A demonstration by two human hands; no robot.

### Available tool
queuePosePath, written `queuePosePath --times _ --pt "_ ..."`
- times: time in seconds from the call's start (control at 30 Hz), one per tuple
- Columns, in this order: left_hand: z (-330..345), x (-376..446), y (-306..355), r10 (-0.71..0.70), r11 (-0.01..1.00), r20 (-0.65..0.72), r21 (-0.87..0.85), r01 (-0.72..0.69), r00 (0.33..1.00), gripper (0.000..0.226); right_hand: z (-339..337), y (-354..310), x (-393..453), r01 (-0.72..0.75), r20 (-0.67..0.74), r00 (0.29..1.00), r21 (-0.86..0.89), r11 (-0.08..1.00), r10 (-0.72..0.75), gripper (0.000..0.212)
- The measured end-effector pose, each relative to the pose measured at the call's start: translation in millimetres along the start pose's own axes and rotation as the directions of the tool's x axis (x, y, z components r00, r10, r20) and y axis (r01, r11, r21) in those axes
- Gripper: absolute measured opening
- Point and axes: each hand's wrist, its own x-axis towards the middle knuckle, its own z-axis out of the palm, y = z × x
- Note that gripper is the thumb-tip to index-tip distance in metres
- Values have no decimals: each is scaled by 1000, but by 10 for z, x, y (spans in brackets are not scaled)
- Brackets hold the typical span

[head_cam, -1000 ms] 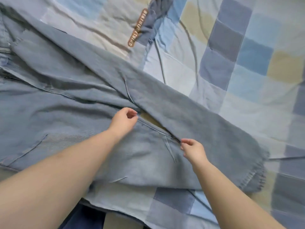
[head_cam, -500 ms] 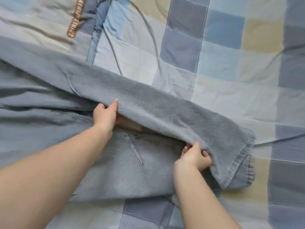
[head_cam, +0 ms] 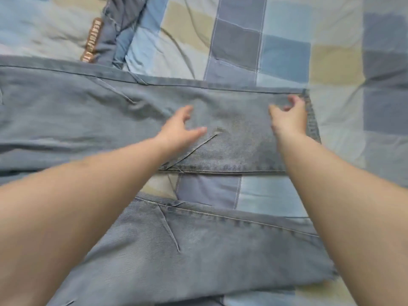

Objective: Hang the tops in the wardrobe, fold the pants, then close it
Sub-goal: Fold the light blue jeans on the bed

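Jeans (head_cam: 231, 129) now spread flat on checked quilt (head_cam: 287, 51), legs apart. Left hand (head_cam: 178, 131) resting open, right hand (head_cam: 289, 118) loosely curled at hem, grip unclear. Brown label (head_cam: 91, 44) unreadable.

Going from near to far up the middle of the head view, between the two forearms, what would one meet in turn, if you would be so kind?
Near jeans leg → strip of bare patchwork quilt → far jeans leg, with the left hand and right hand on it → more quilt beyond.
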Motion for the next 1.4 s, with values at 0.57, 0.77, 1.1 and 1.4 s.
queuePosePath --times 0.57,0.77,1.1,1.4 --pt "551 -343 -619 83 654 212 725 -214 974 51 -517 1424 -62 -237 -90 952 395 888 294 57" --pt "583 -745 -604 71 588 296 759 -280 952 61 -1026 1700 -538 -197 -53 980 -106 975 192 56" --pt "1015 -2861 -1322 250 940 141 201 -275 958 21 -1759 2170 -1919 -287 79 952 -107 952 296 25" --pt "1275 -3157 -1153 -681 234 143 -887 398 719 7 -1971 2131 -2111 48 -40 997 -332 942 -65 19"
